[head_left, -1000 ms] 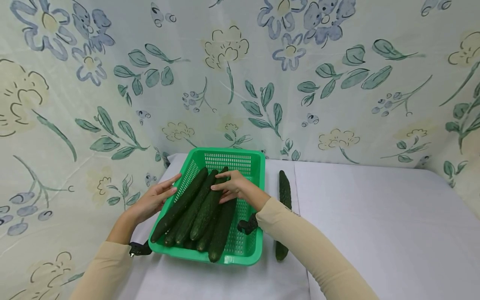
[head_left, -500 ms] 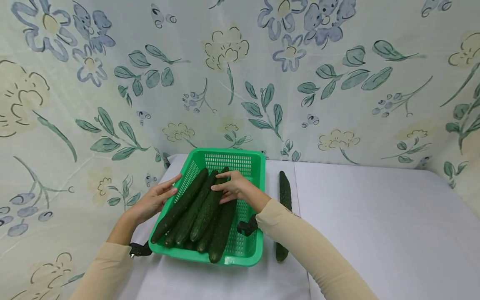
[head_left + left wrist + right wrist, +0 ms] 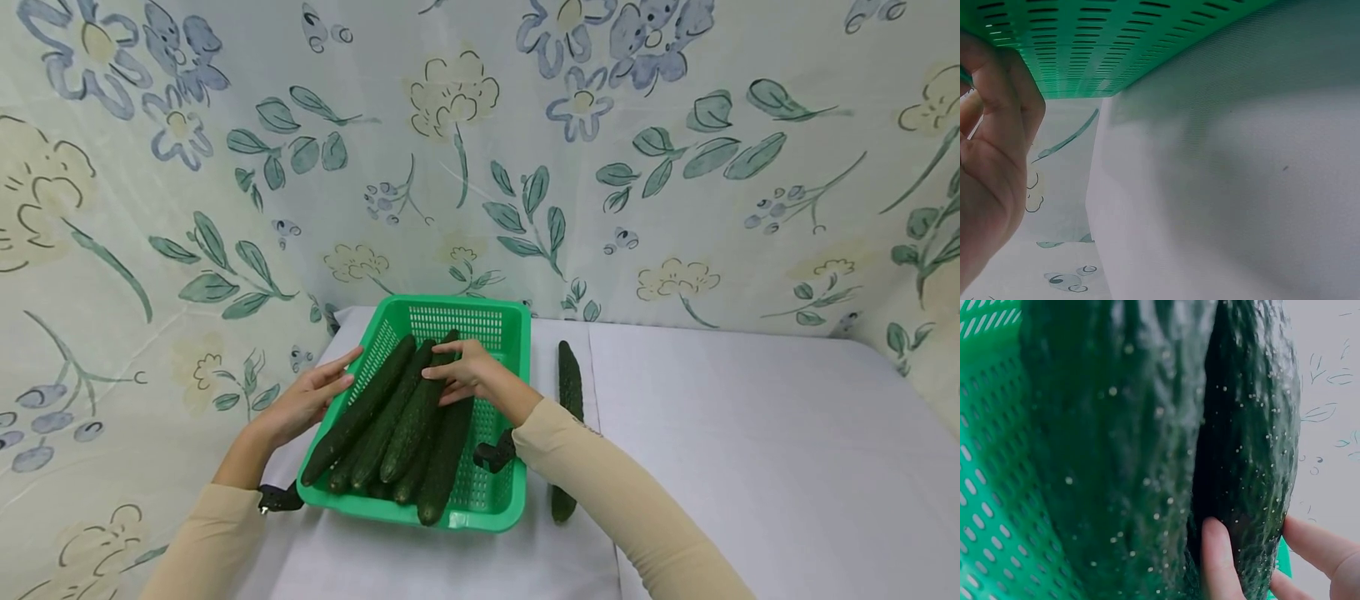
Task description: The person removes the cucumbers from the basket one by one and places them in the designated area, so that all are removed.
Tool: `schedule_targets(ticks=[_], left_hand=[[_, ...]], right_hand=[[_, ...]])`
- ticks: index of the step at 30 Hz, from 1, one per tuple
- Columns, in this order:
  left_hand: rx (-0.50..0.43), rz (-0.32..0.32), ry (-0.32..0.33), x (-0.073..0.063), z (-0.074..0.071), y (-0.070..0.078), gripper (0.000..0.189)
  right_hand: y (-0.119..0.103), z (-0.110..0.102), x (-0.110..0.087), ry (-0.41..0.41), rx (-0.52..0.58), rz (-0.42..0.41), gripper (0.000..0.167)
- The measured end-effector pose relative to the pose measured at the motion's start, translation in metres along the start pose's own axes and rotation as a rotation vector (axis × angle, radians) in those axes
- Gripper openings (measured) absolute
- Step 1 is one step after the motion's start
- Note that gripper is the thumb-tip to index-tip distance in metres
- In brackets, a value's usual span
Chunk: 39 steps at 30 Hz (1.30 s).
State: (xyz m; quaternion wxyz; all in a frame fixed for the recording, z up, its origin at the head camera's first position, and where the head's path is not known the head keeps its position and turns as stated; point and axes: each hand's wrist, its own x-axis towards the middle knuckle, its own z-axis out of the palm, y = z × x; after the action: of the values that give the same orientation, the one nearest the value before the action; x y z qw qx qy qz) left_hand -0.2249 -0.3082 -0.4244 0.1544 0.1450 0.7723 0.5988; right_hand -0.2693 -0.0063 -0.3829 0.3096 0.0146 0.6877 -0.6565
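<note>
A pale curtain [image 3: 525, 208] printed with blue flowers and green leaves hangs behind a table [image 3: 727, 450] spread with white cloth, and from where I stand the green basket [image 3: 487, 521] is at the table's left part. Inside the basket, cucumbers [image 3: 363, 412] lie heaped, long axes running near to far, their far ends slanting rightward and near ends by the front rim. One of these, the gripped cucumber [image 3: 408, 433], follows that slant atop the heap. Just right of the basket, a lone cucumber [image 3: 570, 383] points almost straight away from the person, partly under the right sleeve [image 3: 622, 483]. Over the basket, the right hand [image 3: 472, 371] pinches the gripped cucumber, thumb and fingers on opposite sides. The left hand [image 3: 303, 404] holds the basket's left rim between thumb and fingers.
</note>
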Motion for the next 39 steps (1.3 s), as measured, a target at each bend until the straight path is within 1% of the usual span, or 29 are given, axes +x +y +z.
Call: schedule_targets(ticks=[12, 17, 21, 27, 34, 39], left_hand=[[-0.001, -0.011, 0.013, 0.000, 0.001, 0.000, 0.056], [-0.004, -0.014, 0.012, 0.000, 0.001, 0.000, 0.056], [-0.005, -0.020, 0.017, 0.000, 0.000, 0.000, 0.056], [-0.005, -0.018, 0.015, 0.000, 0.001, 0.001, 0.056], [-0.003, -0.017, 0.013, -0.001, 0.002, 0.002, 0.057], [-0.004, -0.012, 0.009, -0.001, 0.002, 0.001, 0.057]], right_hand=[[-0.006, -0.002, -0.004, 0.017, 0.017, -0.039, 0.059], [-0.009, -0.004, -0.006, 0.020, 0.039, -0.043, 0.056], [-0.013, -0.006, -0.010, 0.012, 0.042, -0.047, 0.058], [-0.019, -0.013, -0.015, -0.002, 0.057, -0.063, 0.059], [-0.023, -0.023, -0.019, -0.018, 0.102, -0.068, 0.058], [-0.025, -0.031, -0.025, -0.002, 0.108, -0.092, 0.057]])
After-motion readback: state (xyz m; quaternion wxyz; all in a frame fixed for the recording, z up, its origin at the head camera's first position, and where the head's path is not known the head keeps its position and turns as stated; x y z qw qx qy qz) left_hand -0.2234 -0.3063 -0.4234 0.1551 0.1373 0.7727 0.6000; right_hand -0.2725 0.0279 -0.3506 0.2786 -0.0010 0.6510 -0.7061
